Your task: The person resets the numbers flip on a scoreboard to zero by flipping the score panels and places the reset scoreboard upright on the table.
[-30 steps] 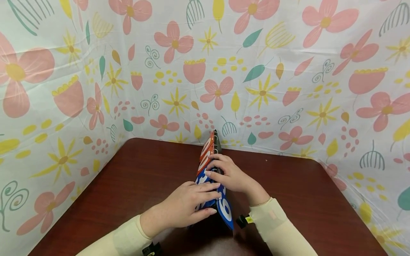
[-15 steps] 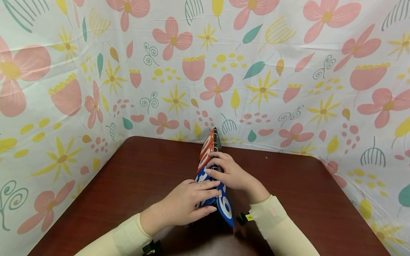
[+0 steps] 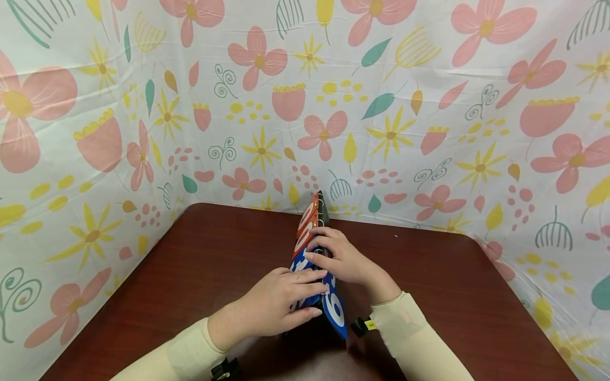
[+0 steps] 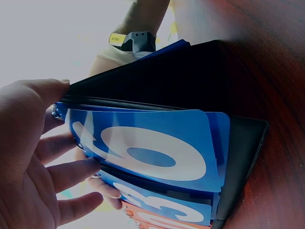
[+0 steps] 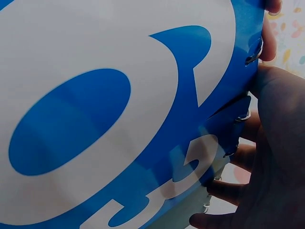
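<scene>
A flip scoreboard [image 3: 333, 304] stands on the table like a tent, its ring-bound spine pointing away from me. Blue number cards [image 4: 162, 152] hang at its near end, with red cards [image 3: 305, 233] farther back. My left hand [image 3: 274, 299] rests over the near end of the spine, fingers extended and spread. In the left wrist view its thumb touches the top edge of the black stand [image 4: 157, 81]. Farther along, my right hand [image 3: 348, 259] rests on the spine from the right. The right wrist view shows its fingers [image 5: 233, 191] extended by the metal rings [image 5: 244, 116].
The dark reddish-brown table [image 3: 209, 248] extends around the scoreboard. A white cloth with a flower print [image 3: 324, 74] hangs behind and at both sides. Black cameras sit at the wrists, such as the right wrist camera [image 3: 360, 326].
</scene>
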The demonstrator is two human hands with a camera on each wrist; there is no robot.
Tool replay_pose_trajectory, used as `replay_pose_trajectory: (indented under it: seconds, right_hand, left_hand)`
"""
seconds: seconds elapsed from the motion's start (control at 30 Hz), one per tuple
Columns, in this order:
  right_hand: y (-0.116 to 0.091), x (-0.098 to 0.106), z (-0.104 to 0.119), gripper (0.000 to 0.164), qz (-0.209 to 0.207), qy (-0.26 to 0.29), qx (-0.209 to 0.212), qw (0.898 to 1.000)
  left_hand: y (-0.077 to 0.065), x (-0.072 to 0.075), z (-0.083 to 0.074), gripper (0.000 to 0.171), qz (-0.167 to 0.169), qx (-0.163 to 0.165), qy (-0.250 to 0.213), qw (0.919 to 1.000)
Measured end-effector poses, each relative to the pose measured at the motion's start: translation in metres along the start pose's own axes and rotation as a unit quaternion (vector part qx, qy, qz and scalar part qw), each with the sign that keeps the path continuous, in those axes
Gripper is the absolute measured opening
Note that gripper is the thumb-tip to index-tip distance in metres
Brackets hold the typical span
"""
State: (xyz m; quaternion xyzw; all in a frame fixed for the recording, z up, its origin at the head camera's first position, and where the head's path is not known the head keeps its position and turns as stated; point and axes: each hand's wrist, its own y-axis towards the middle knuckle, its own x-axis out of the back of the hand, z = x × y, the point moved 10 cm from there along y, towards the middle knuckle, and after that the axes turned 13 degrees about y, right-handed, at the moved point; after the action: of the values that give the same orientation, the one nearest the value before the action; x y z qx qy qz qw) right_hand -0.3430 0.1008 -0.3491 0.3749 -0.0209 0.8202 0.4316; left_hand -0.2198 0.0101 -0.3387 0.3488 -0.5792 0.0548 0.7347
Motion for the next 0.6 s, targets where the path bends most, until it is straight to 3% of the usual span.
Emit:
replay_pose_trajectory:
  seconds: [0.6]
  right_hand:
    - [0.0004,-0.0009,-0.0010,0.015,-0.002,-0.001,0.002,1.000]
  left_hand:
    - [-0.0001,-0.0011,0.0009,0.044,0.002,0.003,-0.007,1.0000]
